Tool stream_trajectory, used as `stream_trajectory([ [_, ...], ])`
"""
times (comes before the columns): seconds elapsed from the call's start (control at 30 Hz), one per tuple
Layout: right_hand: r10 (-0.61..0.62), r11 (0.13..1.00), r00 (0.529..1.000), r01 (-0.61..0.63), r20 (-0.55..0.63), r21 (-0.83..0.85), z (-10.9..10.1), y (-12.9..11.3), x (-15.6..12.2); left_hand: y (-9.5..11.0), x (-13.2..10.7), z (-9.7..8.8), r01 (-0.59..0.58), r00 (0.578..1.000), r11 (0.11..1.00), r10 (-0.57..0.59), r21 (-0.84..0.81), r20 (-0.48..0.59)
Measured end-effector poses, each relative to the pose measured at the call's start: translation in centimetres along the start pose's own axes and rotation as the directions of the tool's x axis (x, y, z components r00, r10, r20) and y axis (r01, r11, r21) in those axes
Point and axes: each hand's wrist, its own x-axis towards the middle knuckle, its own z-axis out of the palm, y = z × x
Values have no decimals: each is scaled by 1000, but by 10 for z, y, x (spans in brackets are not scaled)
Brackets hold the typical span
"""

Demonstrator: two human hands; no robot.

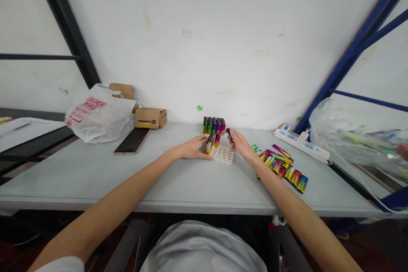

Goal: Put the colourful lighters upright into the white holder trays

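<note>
A white tray point(227, 155) with rows of round holes lies on the table, with several shiny coloured lighters point(208, 146) upright along its left and back parts. My left hand point(194, 148) grips the tray's left side, thumb along the front edge and fingers behind the standing lighters. Above the tray's right side, my right hand point(239, 145) pinches a dark blue lighter point(229, 134), held tilted and apart from the tray. Behind the tray stands a tight block of lighters point(214, 125) with black tops. A loose pile of lighters point(277, 162) lies beside my right forearm, partly hidden by it.
On the left are a phone point(133, 140), a cardboard box point(149, 118) and a white plastic bag point(99, 114). A power strip point(301, 143) lies at the right edge. Beyond it are clear plastic wrapping point(347, 131) and another person's hand point(403, 150).
</note>
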Motion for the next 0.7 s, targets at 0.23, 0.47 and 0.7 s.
stream_trajectory([
  [0.23, -211, 960, 977, 204, -19, -189, -3, 0, 1, -3, 1, 2, 8, 1000, 1000, -8, 3, 6],
  [0.47, -335, 834, 941, 317, 43, -452, 0, -3, -6, -7, 1, 4, -6, 1000, 1000, 6, -10, -11],
  [0.7, -339, 817, 933, 357, 124, -453, 4, -10, -11, -6, 0, 3, -22, 1000, 1000, 22, -14, -14],
])
